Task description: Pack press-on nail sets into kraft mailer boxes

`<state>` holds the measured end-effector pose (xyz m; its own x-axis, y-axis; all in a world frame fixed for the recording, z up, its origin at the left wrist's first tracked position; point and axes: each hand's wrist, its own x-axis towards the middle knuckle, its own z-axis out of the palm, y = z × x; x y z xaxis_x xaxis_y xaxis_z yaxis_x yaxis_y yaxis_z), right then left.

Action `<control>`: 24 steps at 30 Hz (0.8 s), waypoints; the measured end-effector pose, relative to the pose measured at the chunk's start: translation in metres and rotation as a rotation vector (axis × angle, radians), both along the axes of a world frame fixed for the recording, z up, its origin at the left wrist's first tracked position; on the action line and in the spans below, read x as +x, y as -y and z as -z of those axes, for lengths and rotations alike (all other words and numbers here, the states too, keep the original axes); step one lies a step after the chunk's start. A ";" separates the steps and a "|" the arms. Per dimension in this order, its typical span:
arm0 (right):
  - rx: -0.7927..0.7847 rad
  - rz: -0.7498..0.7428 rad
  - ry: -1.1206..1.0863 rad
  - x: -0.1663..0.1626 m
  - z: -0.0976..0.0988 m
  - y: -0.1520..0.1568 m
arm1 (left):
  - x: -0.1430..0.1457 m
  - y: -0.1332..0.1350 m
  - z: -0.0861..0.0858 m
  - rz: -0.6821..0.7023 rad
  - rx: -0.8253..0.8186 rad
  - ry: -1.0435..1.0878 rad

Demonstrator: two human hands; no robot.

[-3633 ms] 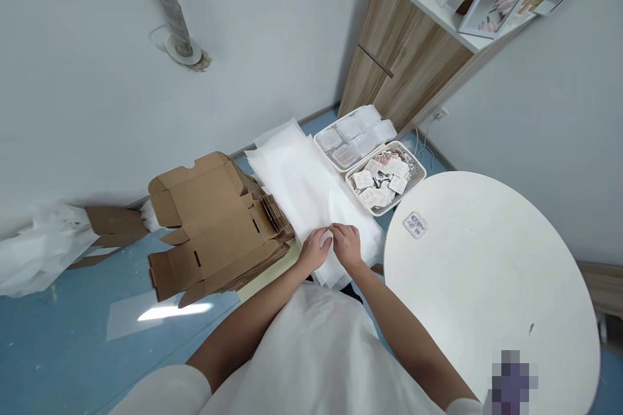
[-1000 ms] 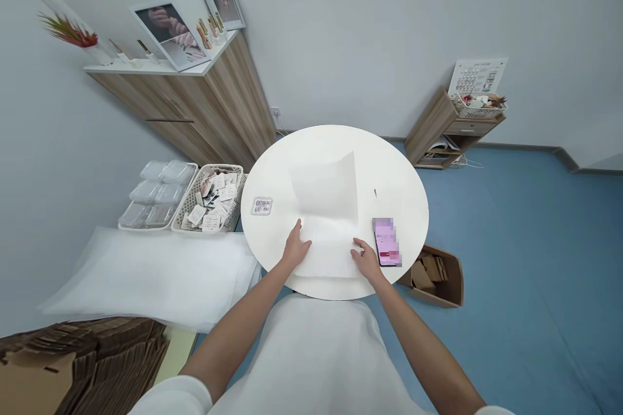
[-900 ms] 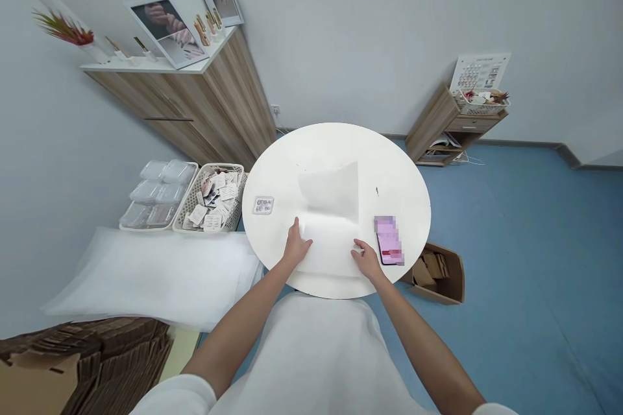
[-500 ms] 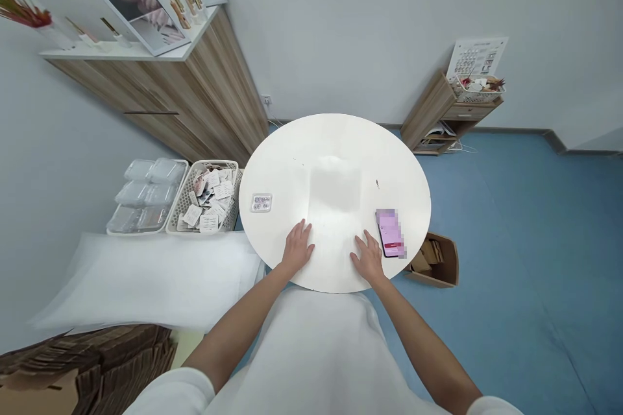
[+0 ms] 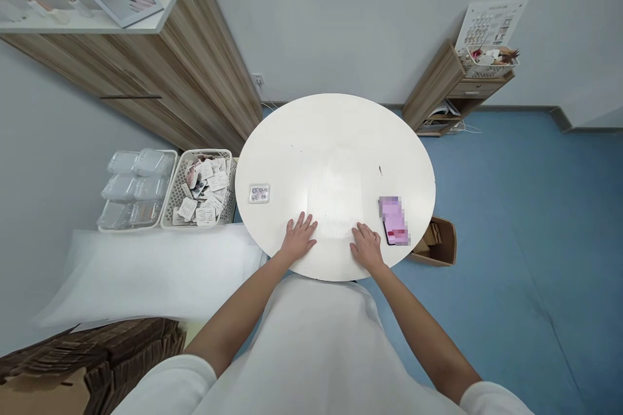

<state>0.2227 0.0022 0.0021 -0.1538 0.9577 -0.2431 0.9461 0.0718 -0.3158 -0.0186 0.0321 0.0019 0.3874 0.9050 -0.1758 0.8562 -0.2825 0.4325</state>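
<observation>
Sheet [image 5: 335,198]: lower centre of frame, flat on table [image 5: 335,123]. Left hand [image 5: 298,240], right hand [image 5: 366,248]: I see both open, palms down on its near edge, gripping nothing, likely pinning it smooth. Phone [image 5: 393,220] just right

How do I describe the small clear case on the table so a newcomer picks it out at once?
Find the round white table. Near its left edge, just beyond the left hand, lies a small flat clear case with pinkish pieces inside. Unlike the phone by the right hand, it is see-through and squarish.
</observation>
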 end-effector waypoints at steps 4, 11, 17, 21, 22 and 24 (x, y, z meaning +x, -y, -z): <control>-0.025 0.023 -0.024 0.001 -0.003 0.000 | 0.002 -0.001 -0.001 -0.029 -0.057 0.046; 0.075 0.037 -0.082 -0.016 -0.020 -0.002 | -0.001 0.006 -0.002 -0.097 -0.027 0.135; 0.009 -0.075 -0.445 -0.092 -0.032 -0.048 | -0.060 -0.010 -0.009 -0.472 -0.014 0.201; -0.235 0.016 -0.717 -0.159 -0.031 -0.090 | -0.119 -0.040 -0.005 -0.794 0.018 0.424; -0.281 0.055 -0.766 -0.174 -0.029 -0.099 | -0.132 -0.047 -0.003 -0.860 0.012 0.498; -0.382 0.127 -0.845 -0.200 -0.025 -0.114 | -0.150 -0.061 0.002 -0.962 -0.054 0.636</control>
<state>0.0222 0.1163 0.0269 -0.3225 0.8580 -0.3998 0.3858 -0.2665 -0.8832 -0.1688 0.0933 0.0000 -0.4258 0.8715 -0.2434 0.3302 0.4001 0.8549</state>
